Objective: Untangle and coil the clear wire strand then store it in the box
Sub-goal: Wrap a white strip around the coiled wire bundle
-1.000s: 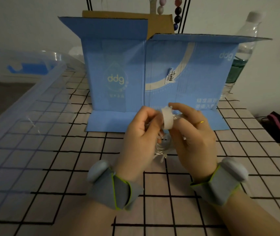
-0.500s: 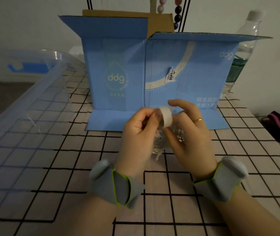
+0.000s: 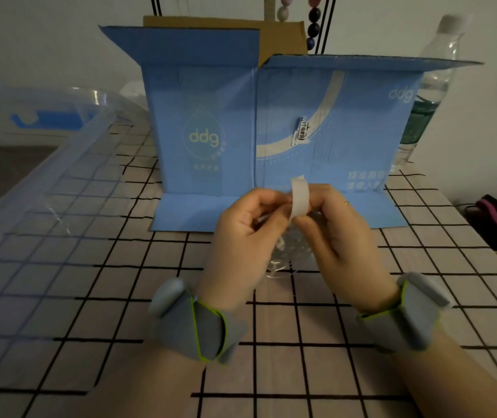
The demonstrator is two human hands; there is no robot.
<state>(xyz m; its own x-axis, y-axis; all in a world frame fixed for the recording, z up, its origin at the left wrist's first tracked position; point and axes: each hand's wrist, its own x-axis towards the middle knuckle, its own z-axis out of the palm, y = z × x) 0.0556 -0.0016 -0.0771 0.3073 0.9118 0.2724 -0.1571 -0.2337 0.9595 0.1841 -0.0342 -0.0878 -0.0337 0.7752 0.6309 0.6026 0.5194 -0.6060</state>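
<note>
A grid-patterned bench (image 3: 90, 297) holds a blue box (image 3: 271, 131) at its far edge. Left hand (image 3: 241, 233) and right hand (image 3: 340, 236) pinch a white strip (image 3: 299, 199) over the clear wire strand (image 3: 286, 251); likely securing the coil, boxing it next.

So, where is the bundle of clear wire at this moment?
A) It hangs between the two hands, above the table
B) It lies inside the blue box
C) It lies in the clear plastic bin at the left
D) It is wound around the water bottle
A: the clear wire hangs between the left hand and the right hand, in front of the blue box.
</note>
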